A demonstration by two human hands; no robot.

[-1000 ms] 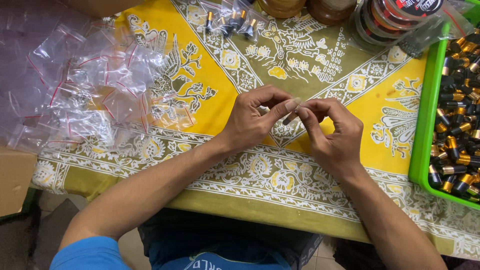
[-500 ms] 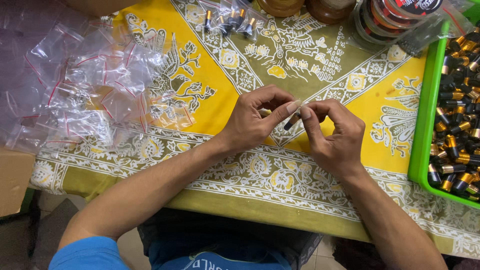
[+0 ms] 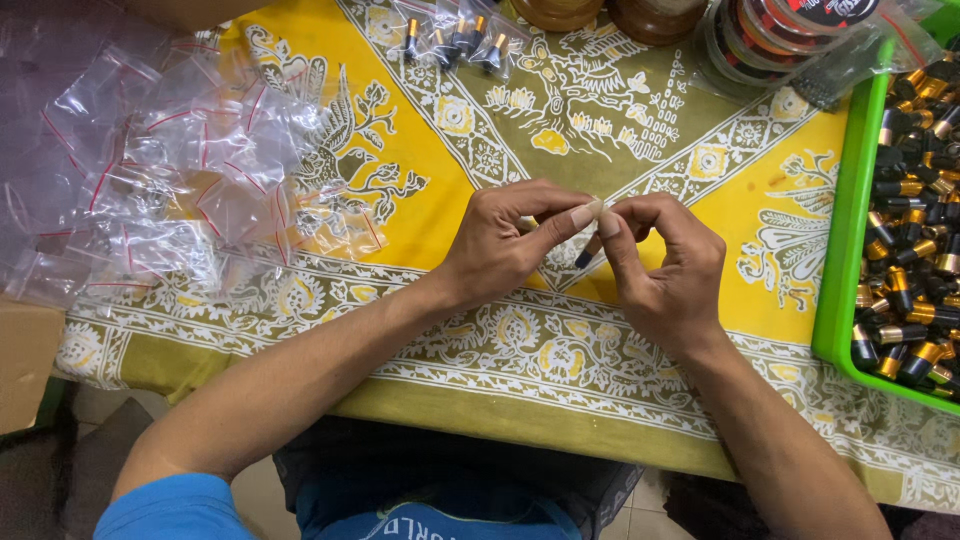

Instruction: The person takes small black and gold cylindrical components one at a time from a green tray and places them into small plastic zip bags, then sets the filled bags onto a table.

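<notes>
Pinched between the fingertips of both hands is a small clear bag (image 3: 592,232) with a dark, stubby item (image 3: 584,258) hanging inside it. Left hand (image 3: 505,245): grip closed, thumb and forefinger pressed on the bag's top edge. Right hand (image 3: 668,265): grip likewise closed, its fingertips meeting those of the left on the same edge. Both hands are raised just above the middle of the worktop, which is covered by a yellow patterned cloth (image 3: 420,190).

Left of the hands, well apart, lies a loose heap of empty clear bags with red strips (image 3: 160,180). At the right edge stands a green tray (image 3: 838,250) filled with small black-and-gold cylinders (image 3: 910,230). At the far edge lie several filled bags (image 3: 450,35), beside two brown jars (image 3: 610,12) and a stack of round clear containers with red contents (image 3: 780,35).
</notes>
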